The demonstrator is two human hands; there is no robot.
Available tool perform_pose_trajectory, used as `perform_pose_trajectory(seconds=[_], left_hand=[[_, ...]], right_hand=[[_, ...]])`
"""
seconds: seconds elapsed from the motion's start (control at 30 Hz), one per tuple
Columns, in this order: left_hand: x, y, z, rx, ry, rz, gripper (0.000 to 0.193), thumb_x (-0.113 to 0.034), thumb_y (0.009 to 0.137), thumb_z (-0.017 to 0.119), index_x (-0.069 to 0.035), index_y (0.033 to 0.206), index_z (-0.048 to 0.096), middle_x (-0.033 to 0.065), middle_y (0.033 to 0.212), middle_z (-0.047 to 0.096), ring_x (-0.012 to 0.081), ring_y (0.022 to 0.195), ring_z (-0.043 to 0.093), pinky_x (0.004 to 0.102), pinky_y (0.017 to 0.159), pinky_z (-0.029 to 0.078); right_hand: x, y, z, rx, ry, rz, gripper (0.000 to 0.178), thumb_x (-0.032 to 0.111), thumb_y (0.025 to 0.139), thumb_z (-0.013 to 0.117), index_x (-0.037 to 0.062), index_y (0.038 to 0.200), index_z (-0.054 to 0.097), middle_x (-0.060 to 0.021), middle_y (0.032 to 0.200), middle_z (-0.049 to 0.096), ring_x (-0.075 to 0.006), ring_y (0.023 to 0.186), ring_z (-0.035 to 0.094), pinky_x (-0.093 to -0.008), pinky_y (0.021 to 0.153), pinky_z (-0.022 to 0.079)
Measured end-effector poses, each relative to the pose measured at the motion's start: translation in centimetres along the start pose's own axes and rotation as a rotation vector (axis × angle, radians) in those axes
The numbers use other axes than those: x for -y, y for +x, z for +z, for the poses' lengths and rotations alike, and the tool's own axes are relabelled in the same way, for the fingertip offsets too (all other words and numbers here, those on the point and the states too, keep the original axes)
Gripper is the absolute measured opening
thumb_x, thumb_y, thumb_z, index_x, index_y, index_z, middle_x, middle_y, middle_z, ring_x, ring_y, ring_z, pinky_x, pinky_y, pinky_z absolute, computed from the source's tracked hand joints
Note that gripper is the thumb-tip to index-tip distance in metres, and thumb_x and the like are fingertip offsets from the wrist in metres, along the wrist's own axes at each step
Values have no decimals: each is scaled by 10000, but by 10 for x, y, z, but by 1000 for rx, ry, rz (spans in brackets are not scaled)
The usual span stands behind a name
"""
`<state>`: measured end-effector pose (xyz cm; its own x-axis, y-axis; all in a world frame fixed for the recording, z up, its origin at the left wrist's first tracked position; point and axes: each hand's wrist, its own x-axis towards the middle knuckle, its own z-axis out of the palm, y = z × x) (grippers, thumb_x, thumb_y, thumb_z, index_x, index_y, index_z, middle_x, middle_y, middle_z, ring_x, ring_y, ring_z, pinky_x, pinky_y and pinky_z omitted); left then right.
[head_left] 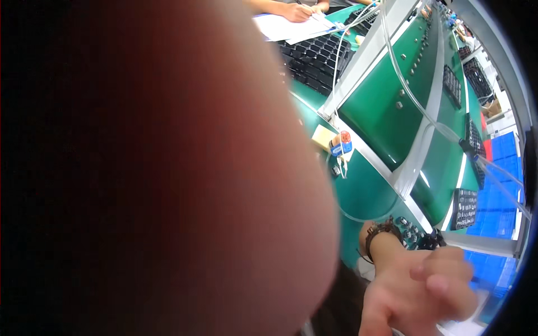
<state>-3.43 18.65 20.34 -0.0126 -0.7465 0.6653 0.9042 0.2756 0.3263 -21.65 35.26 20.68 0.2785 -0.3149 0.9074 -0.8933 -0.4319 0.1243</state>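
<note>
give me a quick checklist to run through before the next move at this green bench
1. View of the work: not ok. A blurred, skin-coloured shape close to the lens covers the left half of the picture.
2. Right hand: cannot tell. It is blurred at the lower edge, fingers loosely curled, nothing seen in it.
3. Left hand: cannot tell, it may be what blocks the lens.
4. Small dark parts beyond the wrist: ok, they lie on the green bench.
5. Clear tubes: not ok, they hang across the bench above the work.
6. Neighbour: ok, another person's hands rest on papers far off.
</note>
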Motion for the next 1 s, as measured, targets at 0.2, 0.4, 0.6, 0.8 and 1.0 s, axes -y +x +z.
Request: perform_pose_trajectory(seconds=[0.2,0.4,0.6,0.8,1.0], left_hand=[[6,1,-4,39,-14,45,208,12,847,471,29,1054,460,130,945,508,190,831,491,315,757,457],[11,-12,-8,9,-28,19,191,13,837,484,50,1023,467,146,948,516,211,853,500,334,787,468],[25,-13,-5,57,-74,27,177,15,826,497,70,992,474,162,950,524,232,875,509,353,817,480],[19,-8,-2,-144,-144,26,224,-33,861,475,74,1057,484,194,1048,536,228,963,523,332,835,487],[87,-81,-63,-502,337,-503,427,-139,921,477,40,1298,382,61,1130,515,120,1013,489,236,895,412]], right_hand=[[-1,-11,3,-134,62,-30,649,431,861,511,295,1378,143,-127,891,447,-170,533,431,-239,339,306],[-15,-63,-4,-634,57,180,215,190,763,560,-4,787,470,-146,743,512,-198,571,443,-304,511,334],[-68,-154,16,-11,-49,853,191,-52,821,527,-9,1007,537,-78,902,589,-134,765,560,-249,682,467],[-100,-216,65,459,327,1251,415,66,730,683,70,1099,492,-45,994,531,-108,829,509,-236,711,438],[-97,-246,128,303,471,1134,569,173,676,773,46,1121,441,-60,863,590,-160,787,561,-292,735,461]])
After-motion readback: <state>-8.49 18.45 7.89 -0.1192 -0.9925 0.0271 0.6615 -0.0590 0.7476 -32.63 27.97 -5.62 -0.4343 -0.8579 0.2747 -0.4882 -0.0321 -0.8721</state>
